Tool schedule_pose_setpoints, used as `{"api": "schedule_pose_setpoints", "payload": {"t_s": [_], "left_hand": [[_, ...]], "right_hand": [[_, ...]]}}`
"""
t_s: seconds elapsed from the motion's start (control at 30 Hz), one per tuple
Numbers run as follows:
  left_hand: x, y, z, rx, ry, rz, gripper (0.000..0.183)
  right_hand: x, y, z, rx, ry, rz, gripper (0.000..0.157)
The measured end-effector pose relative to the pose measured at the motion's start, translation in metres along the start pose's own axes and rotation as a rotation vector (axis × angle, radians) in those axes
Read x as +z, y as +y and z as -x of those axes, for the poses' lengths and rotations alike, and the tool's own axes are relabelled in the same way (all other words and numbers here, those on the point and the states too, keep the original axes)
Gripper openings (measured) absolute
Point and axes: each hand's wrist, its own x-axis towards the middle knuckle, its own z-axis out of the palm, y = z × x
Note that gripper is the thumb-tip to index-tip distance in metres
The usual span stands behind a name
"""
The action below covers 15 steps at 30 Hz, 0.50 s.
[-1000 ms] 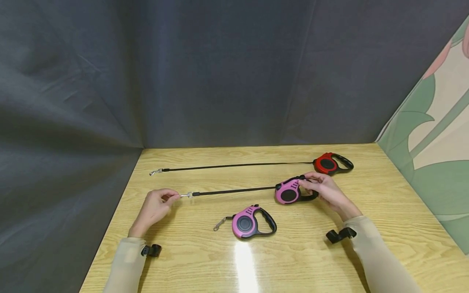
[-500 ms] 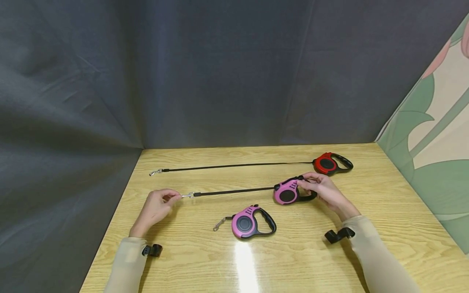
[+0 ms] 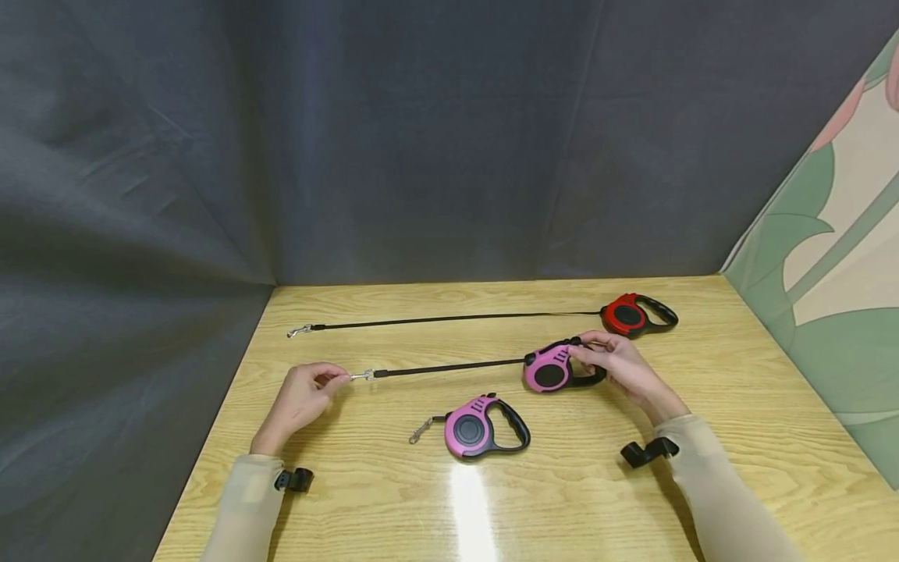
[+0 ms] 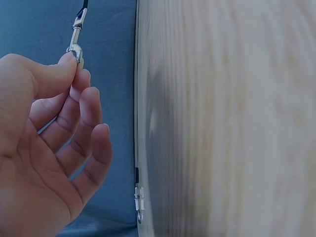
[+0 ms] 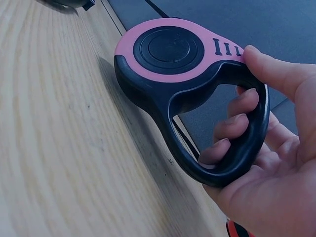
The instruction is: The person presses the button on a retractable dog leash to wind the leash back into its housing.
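Observation:
My right hand (image 3: 620, 364) grips the black handle of a pink retractable dog leash (image 5: 210, 37), its fingers curled through the loop and the thumb on the pink casing. From that casing a black strap (image 3: 449, 367) runs nearly straight to the left. At its far end is a silver metal clip (image 4: 75, 37), pinched between thumb and forefinger of my left hand (image 3: 303, 398); the other fingers are loosely bent. In the right wrist view the casing is raised above the wood.
A second pink leash (image 3: 467, 429) lies nearer the front, its short clip (image 3: 421, 430) pointing left. Behind, a red leash (image 3: 625, 314) lies with its strap (image 3: 449, 318) stretched left to a clip (image 3: 299, 330). A dark curtain (image 3: 421, 156) borders the wooden table (image 3: 379, 507).
My left hand has shifted slightly right with the clip, and my right hand slightly left with the leash. The gap between them is a little shorter. The other leashes stay put.

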Motion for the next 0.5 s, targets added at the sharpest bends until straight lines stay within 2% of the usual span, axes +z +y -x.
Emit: {"api": "schedule_pose_setpoints", "payload": {"t_s": [0.5], "left_hand": [[0.0026, 0.0049, -0.0018, 0.007, -0.033, -0.001, 0.013]], "right_hand": [[0.0049, 0.0022, -0.0012, -0.010, -0.011, -0.009, 0.006]]}}
